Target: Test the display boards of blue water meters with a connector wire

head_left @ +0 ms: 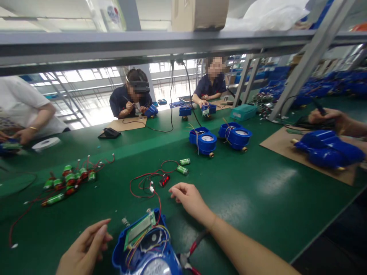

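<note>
My left hand (87, 246) hovers at the lower left beside an opened blue water meter (117, 254), its fingers loosely bent and holding nothing visible. Inside the meter's housing, a green circuit board with a display (140, 229) leans above several thin coloured wires. A red wire runs from it to a white connector (151, 189), joined to a small meter with lit red digits (164, 180). My right hand (187, 198) is just right of that digit meter, fingers curled together around nothing visible. Red-handled pliers (185, 260), partly hidden, lie beside the housing.
Green batteries with wires (70, 178) are heaped at left; two more batteries (182, 170) lie ahead. Two blue meters (205, 141) stand farther back. At right, a co-worker's hand (329, 116) is over another blue meter (323, 149) on cardboard. A shelf beam (160, 42) crosses above.
</note>
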Demonstrator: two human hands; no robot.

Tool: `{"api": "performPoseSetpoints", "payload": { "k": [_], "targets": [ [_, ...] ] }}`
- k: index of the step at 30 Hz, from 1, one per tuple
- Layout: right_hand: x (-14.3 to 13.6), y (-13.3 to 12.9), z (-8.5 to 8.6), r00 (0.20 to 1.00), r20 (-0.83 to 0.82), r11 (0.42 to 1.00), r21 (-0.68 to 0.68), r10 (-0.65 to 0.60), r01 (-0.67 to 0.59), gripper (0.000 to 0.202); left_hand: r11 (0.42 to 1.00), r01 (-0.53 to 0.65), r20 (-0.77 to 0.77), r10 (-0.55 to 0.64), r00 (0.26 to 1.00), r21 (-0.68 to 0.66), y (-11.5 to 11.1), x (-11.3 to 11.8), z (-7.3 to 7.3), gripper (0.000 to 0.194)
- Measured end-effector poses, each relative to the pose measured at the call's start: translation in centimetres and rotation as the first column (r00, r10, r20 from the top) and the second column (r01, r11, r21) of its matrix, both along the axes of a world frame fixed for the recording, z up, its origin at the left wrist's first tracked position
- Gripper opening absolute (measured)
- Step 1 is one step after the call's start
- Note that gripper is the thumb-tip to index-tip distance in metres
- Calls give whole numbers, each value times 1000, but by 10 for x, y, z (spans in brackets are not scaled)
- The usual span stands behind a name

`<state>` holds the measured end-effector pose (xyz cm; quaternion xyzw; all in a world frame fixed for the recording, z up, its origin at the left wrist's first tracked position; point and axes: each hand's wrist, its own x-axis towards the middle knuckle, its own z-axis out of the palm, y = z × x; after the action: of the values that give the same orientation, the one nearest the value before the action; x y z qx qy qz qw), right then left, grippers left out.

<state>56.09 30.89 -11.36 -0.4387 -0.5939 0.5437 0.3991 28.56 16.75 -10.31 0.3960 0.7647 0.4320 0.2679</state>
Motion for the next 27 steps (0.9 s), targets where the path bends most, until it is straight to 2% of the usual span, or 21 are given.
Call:
{"api": "performPoseSetpoints", "payload": {
  "k": [3, 6, 15, 20, 24, 27],
  "targets": [
    [0, 1, -1, 1000, -3, 1000, -2, 3, -3, 22, 999, -32, -9, 32, 999, 20, 3, 9, 11, 87],
    [1, 1, -1, 1000, -3, 1000, 0, 9, -9, 23, 999, -41, 19, 40, 999, 27, 5, 16, 15, 87],
    [1, -1, 3, 1000, 8, 1000, 12, 12, -12, 25, 999, 2, -13, -1, 1000, 52, 1, 12, 7, 79],
    [2, -1, 3, 1000, 4, 1000, 16, -2, 2, 26, 999, 22, -19, -22, 1000, 44, 1, 12, 7, 77],
    [4, 0, 6, 998, -7, 996, 63, -62, 62, 24, 1000, 11, -11, -10, 1000, 26, 1, 9, 6, 82],
    [14, 2, 18, 980, -80, 968, 163, -181, 192, 25, 1000, 11, -38, -11, 999, 11, -1, 3, -5, 77]
  ]
}}
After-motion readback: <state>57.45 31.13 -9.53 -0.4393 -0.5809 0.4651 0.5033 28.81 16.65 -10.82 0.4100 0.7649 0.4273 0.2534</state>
